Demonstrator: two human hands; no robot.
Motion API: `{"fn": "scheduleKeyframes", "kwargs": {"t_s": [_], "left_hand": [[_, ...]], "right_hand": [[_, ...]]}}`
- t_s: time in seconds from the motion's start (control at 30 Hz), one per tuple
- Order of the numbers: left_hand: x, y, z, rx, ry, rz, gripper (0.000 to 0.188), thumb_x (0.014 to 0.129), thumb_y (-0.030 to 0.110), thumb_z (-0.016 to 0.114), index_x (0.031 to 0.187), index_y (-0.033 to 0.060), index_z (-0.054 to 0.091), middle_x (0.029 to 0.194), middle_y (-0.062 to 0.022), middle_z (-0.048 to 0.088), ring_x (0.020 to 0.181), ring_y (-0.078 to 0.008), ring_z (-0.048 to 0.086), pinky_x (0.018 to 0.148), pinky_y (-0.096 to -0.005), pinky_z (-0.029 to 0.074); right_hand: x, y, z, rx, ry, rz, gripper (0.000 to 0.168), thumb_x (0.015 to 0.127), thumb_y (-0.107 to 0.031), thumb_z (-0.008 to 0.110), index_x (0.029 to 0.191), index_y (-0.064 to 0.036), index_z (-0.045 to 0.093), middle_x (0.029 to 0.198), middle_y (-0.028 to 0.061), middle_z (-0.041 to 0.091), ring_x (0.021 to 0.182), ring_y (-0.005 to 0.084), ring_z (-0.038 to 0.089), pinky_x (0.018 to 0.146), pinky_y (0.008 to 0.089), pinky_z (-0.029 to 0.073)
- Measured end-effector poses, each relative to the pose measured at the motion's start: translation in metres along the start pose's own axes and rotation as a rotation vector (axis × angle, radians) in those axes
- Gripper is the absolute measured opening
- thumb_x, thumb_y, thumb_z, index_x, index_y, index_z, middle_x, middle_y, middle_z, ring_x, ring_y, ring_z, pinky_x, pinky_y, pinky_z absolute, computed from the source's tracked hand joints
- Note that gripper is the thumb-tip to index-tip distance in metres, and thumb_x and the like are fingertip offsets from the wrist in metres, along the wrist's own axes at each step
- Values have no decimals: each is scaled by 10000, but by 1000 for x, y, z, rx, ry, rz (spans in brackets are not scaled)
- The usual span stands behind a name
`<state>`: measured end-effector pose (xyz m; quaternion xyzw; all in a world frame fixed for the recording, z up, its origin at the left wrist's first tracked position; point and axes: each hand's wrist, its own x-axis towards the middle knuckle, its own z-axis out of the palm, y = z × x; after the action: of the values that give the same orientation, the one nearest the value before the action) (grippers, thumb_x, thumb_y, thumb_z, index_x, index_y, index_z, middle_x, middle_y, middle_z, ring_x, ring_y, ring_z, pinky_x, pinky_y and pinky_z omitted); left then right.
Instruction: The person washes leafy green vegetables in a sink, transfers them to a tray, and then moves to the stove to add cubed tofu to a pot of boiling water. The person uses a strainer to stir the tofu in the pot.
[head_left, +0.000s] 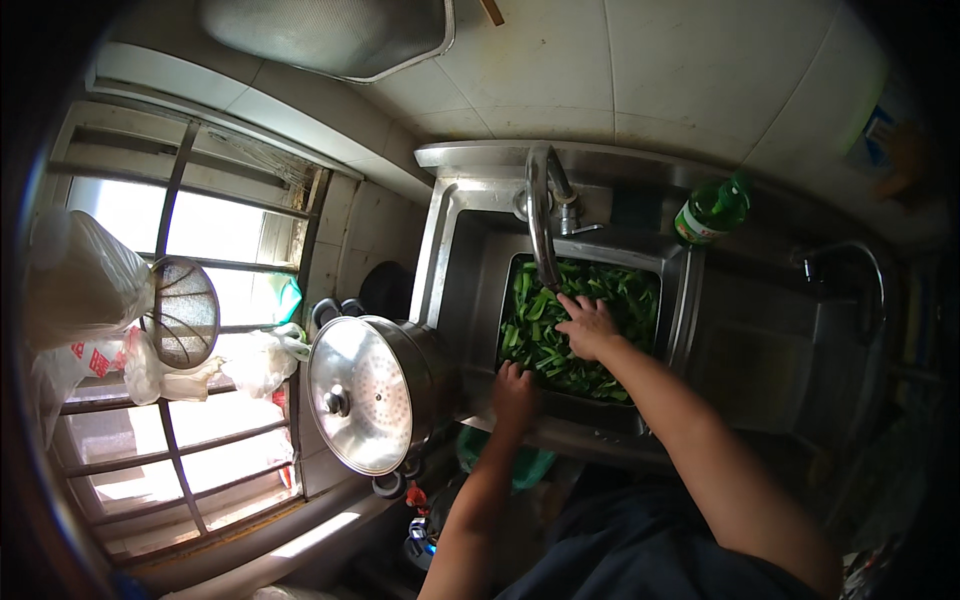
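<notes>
Cut leafy greens fill a rectangular metal basin that sits in the left bowl of a stainless-steel sink. My right hand lies over the greens with its fingers apart, just below the outlet of the curved chrome faucet. At the basin's near left corner is my left hand, its fingertips by the rim. It is blurred, and whether it grips the rim cannot be made out. No running water can be made out at the spout.
A steamer pot with a glass lid stands left of the sink. A green plastic bottle rests behind the divider. The right bowl has its own faucet. Bags and a round strainer hang by the barred window.
</notes>
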<state>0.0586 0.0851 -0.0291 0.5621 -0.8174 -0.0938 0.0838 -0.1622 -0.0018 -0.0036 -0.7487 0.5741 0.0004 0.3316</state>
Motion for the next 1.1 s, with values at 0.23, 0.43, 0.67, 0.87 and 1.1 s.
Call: {"fn": "scheduleKeyframes", "kwargs": {"t_s": [0.23,0.43,0.67,0.87,1.1], "left_hand": [[36,21,-30,-208,108,-182,344,727,63,658,1069,42,629,1196,-207,547,1139,-404,514,918,-459,475],[40,20,-3,-52,-123,-216,507,722,136,675,1226,123,624,1280,-237,455,1188,-428,449,908,-486,486],[28,23,9,-170,113,-135,501,727,64,658,1224,120,635,1351,-293,444,1221,-471,445,994,-508,429],[75,-25,9,-205,306,-252,413,833,75,650,1235,15,580,1236,-247,561,1115,-423,546,962,-467,448],[133,-78,47,-429,-262,-651,622,1000,540,339,1217,30,621,1096,-257,656,1075,-432,600,906,-463,457]], "right_hand": [[10,19,12,394,225,113,335,931,-189,541,1220,-43,626,1309,111,533,1187,312,520,1005,394,450],[-12,20,6,380,539,86,221,836,-89,619,1041,-53,692,1142,120,608,1068,318,578,923,408,489],[-29,5,27,40,214,-205,387,870,-96,526,1247,-77,608,1444,112,451,1377,316,347,1106,449,345],[-98,-4,42,727,608,187,541,896,-117,634,1393,-64,425,1440,180,401,1307,375,417,1081,467,361],[-120,-5,77,670,648,648,909,873,-274,674,1492,80,109,1527,308,172,1421,440,194,1166,469,200]]}}
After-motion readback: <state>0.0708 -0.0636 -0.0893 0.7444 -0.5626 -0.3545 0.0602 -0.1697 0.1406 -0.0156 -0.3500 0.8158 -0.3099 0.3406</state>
